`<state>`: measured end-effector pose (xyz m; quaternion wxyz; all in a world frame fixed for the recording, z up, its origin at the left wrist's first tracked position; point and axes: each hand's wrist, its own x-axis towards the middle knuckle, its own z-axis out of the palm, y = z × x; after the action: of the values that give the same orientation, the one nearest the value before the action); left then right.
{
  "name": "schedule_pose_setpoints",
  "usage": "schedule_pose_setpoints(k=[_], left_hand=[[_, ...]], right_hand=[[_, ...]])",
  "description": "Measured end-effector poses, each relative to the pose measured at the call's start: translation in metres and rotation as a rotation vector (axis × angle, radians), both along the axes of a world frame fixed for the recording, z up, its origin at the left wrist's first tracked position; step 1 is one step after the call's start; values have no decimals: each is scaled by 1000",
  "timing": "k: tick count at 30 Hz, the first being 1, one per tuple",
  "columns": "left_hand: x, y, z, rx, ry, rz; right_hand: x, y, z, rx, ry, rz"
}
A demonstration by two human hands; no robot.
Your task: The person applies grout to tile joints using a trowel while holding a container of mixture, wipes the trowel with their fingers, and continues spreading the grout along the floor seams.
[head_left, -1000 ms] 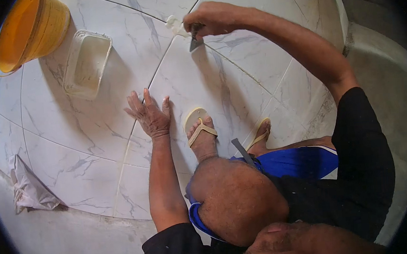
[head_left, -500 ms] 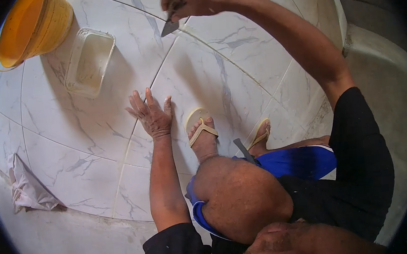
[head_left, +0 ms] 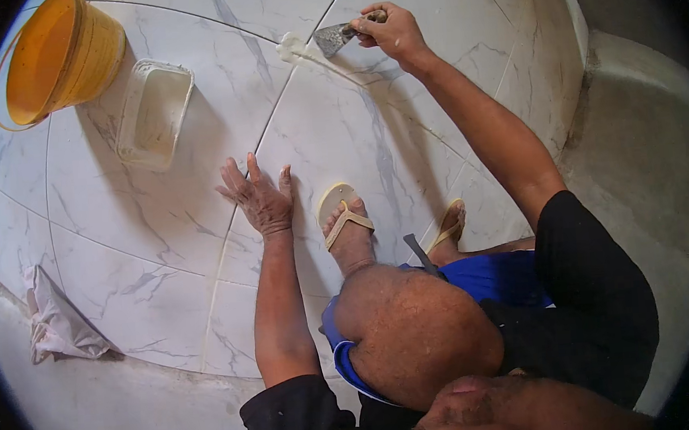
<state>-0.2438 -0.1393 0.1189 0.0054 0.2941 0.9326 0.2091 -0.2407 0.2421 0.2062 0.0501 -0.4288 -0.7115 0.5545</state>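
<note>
My right hand (head_left: 396, 32) is closed round the handle of a putty knife (head_left: 334, 40). Its grey-smeared blade rests on or just over the white marble-look floor tiles (head_left: 422, 74), beside a tile joint. Left of the blade, a blob of whitish paste (head_left: 291, 48) sits where joints cross, and more paste runs along the joint to the right. My left hand (head_left: 262, 198) leans on the tiles with its fingers spread, near another joint, holding nothing.
At the upper left stand an orange bucket (head_left: 98, 60) and a white plastic tub (head_left: 181, 122) with whitish residue inside. A white bag (head_left: 61, 327) lies at the tiles' left edge. My sandalled foot (head_left: 349, 223) is near my left hand.
My right hand has moved right and nearer with the putty knife. The paste blob at the joint crossing now shows. My left hand stays in place on the tiles.
</note>
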Motion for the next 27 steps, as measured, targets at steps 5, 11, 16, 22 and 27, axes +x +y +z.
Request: schedule_pose_setpoints(k=[5, 11, 16, 22, 27], left_hand=[[0, 1, 1, -22, -2, -5], [2, 2, 3, 2, -28, 17], [0, -1, 1, -23, -30, 5], [0, 1, -3, -13, -35, 2], [2, -2, -4, -10, -28, 7]], right_hand=[[-34, -9, -13, -23, 43, -49], [-67, -13, -12, 25, 58, 126], [-63, -9, -5, 304, -51, 291], [-97, -22, 6, 365, -3, 386], [-94, -34, 32, 567, 22, 464]])
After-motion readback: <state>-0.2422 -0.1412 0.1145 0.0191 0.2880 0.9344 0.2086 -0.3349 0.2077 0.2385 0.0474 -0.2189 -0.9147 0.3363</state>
